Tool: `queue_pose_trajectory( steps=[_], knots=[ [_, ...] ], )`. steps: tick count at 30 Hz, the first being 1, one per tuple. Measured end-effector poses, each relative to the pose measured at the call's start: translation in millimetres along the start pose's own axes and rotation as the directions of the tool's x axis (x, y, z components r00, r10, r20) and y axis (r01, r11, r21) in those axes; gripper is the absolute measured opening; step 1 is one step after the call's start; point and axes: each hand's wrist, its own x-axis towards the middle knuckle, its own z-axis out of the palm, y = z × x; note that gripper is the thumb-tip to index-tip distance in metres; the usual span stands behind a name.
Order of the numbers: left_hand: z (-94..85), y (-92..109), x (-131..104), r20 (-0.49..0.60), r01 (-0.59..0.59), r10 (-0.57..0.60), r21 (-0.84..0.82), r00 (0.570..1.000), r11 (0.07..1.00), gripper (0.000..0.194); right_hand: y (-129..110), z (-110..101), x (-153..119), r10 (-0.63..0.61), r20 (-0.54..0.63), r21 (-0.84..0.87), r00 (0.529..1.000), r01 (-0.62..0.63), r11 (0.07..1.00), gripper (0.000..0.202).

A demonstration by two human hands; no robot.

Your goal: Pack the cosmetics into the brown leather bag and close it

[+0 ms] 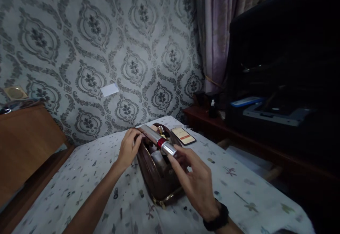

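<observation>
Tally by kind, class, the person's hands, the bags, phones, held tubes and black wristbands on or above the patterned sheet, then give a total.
Hands: 2 (left hand, right hand)
Brown bag: 1
Phone: 1
Silver tube: 1
Black wristband: 1
Total: 6

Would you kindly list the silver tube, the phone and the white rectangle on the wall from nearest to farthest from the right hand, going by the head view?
1. Silver tube: in the right hand, above the open brown bag.
2. Phone: beyond the hand, right of the bag.
3. White rectangle: on the patterned wall, farther back and left.
</observation>
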Motion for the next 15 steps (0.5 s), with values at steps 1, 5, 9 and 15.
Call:
queue_pose_trajectory(
  steps=[1,5,9,15],
  knots=[
    [1.1,-2,-4,-0.033,0.033,-0.033,-0.015,0.999,0.999,0.021,-2,2,-2,-0.029,0.011,-0.018,1.000,0.029,0.999,0.020],
    [5.1,-9,-16,-0.067,0.137,-0.142,-0.070,0.988,0.988,0.020,-5,8,-8,-0.089,0.062,-0.081,0.994,0.094,0.992,0.019],
    [5.8,-13,-20,-0.036,0.170,-0.175,-0.113,0.984,0.979,0.025,-7,12,-12,-0.109,0.099,-0.104,0.989,0.120,0.987,0.019],
    [4.0,-14,-14,0.019,0.165,-0.164,-0.149,0.986,0.975,0.035,-11,16,-12,-0.084,0.087,-0.082,0.993,0.091,0.992,0.014]
  ],
)
